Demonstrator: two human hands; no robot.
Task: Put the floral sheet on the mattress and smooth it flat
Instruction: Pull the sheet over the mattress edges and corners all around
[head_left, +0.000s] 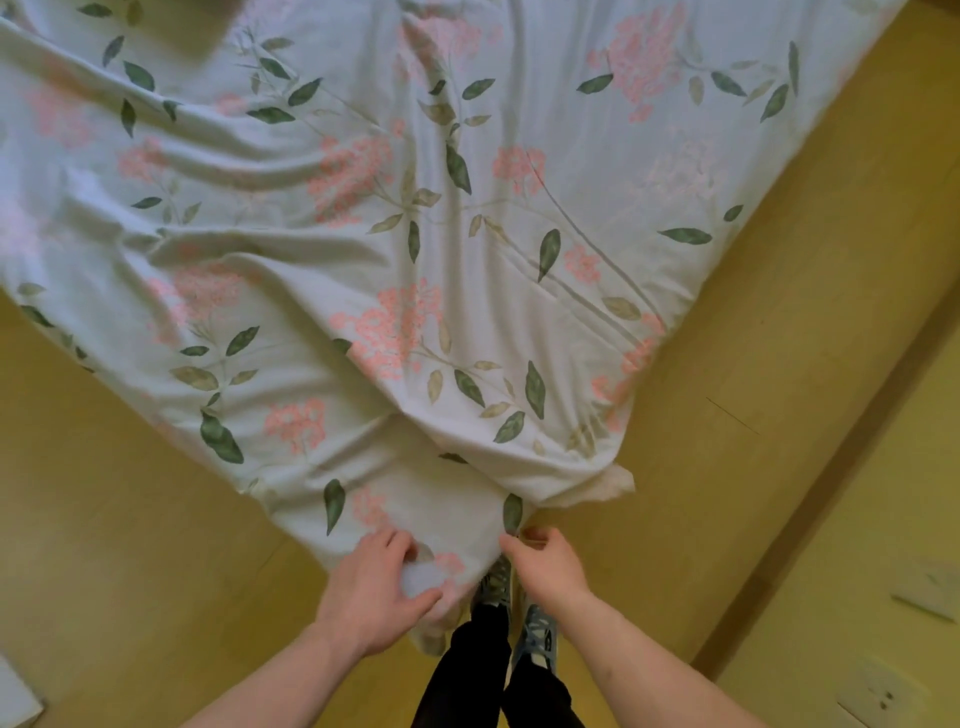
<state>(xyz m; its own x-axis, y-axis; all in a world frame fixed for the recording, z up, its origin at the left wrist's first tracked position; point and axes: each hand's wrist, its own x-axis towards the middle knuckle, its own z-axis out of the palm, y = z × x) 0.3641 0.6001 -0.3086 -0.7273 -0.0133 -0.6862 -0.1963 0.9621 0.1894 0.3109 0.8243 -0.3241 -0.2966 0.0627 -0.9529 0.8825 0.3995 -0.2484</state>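
The sheet (415, 234) lies rumpled over the mattress, its near corner pointing down at the person's feet. The left hand (376, 592) grips that corner's edge; the right hand (545, 564) pinches it alongside.

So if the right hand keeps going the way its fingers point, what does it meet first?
The right hand points up and left, at the sheet corner. Its fingertips look already at the sheet's edge, beside the green leaf print, so it would meet sheet at once, though depth is unclear.
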